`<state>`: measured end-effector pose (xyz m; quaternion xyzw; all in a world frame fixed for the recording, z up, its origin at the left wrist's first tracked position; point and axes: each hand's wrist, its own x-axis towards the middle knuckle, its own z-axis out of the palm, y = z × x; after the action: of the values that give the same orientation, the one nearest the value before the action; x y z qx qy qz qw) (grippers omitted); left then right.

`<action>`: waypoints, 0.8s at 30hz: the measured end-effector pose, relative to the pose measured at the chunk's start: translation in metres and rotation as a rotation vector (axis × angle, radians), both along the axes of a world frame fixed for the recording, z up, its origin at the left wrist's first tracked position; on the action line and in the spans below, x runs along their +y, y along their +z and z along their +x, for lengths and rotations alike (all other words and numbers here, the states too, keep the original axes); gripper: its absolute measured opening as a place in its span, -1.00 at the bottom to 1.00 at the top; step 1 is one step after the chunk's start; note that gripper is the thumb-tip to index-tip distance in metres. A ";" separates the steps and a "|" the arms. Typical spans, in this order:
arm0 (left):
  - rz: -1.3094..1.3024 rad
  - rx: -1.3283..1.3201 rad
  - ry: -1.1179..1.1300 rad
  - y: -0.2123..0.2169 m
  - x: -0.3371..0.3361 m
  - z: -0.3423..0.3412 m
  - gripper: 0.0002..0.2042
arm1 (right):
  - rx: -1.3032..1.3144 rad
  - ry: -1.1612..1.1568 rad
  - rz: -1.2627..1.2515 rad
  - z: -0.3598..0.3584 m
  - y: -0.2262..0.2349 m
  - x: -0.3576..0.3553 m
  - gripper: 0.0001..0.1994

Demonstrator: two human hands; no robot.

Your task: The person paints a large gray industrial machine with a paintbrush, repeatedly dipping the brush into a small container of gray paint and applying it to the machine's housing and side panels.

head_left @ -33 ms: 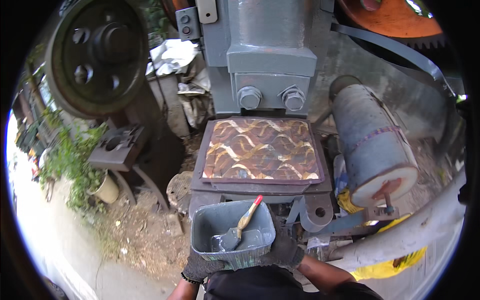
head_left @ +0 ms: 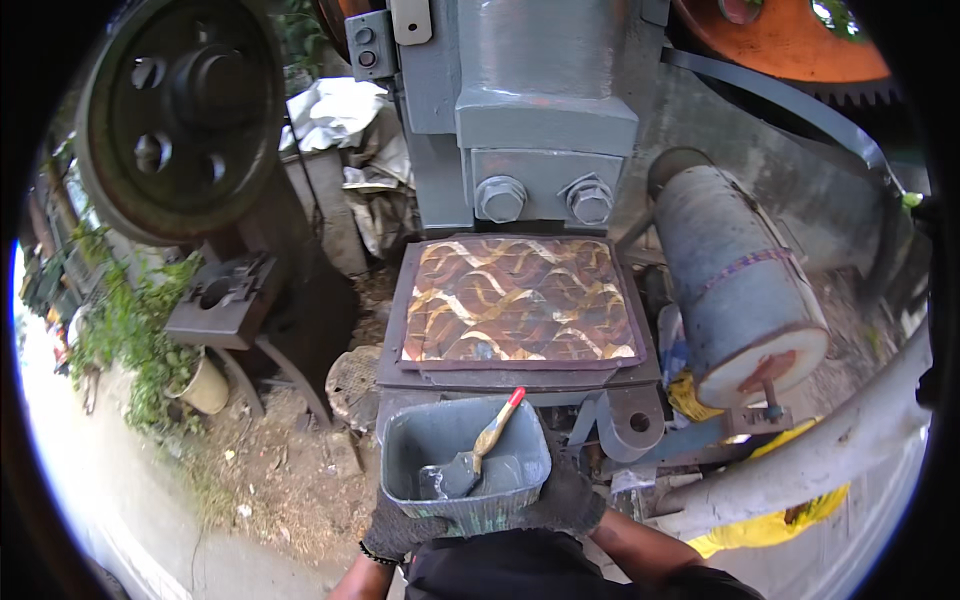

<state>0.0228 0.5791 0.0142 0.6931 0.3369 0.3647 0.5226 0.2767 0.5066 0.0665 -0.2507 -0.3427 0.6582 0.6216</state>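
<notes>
left hand (head_left: 400,530): gloved, gripping grey plastic tub (head_left: 465,465) at left corner
right hand (head_left: 570,500): gloved, gripping tub's right corner
brush (head_left: 480,450): inside tub, wooden handle overhanging the rim
patterned die plate (head_left: 518,300): just beyond tub, apart

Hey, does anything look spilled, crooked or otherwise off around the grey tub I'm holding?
Nothing spilled. The grey tub sits level between the gloved left hand and right hand. The brush just leans loose inside, red-tipped handle poking over the rim.
</notes>
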 end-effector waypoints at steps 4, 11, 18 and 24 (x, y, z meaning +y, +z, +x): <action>-0.096 0.065 -0.328 0.019 0.105 -0.025 0.38 | -1.044 -0.487 -0.036 -0.021 0.023 0.030 -0.29; 0.164 -0.075 -0.522 0.080 0.231 -0.022 0.28 | -1.145 -0.542 -0.102 -0.014 0.065 0.105 -0.46; 0.363 -0.086 -0.540 0.097 0.266 -0.038 0.16 | -1.535 -0.326 -0.289 -0.046 0.136 0.152 -0.53; 0.369 -0.042 -0.489 0.093 0.265 -0.047 0.05 | -1.656 -0.481 -0.339 -0.067 0.141 0.171 -0.56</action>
<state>-0.0245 0.8441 0.1073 0.8291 0.0772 0.2976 0.4669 0.2100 0.6774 0.2077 -0.8020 -0.5192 0.1582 0.2495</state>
